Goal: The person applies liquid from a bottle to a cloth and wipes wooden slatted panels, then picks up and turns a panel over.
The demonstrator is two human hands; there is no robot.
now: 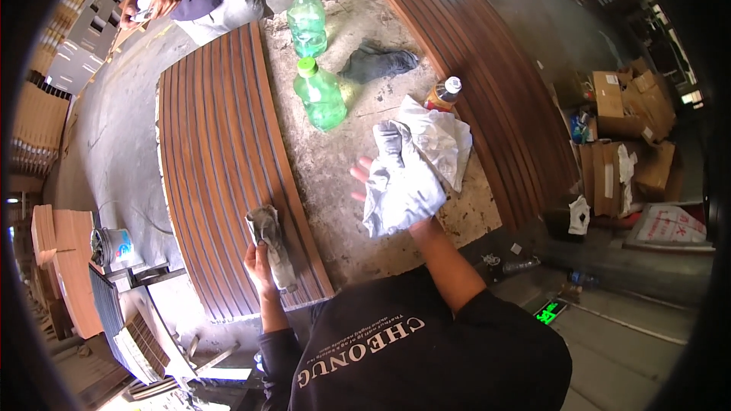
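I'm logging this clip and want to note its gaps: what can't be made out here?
All in the head view:
- Right hand: mostly hidden by the pale cloth draped over it; only the fingertips show.
- Left hand: palm hidden behind the grey rag on the slatted panel.
- Brown bottle: its lower part is behind the cloth.

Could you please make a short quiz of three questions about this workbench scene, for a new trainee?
1. True or false: the left hand presses a grey rag onto the slatted wooden panel.
2. How many green plastic bottles stand on the table?
3. What does the right hand hold up? A) a brush B) a pale crumpled cloth C) a hammer

Key
1. True.
2. Two; the second stands nearer the person.
3. B.
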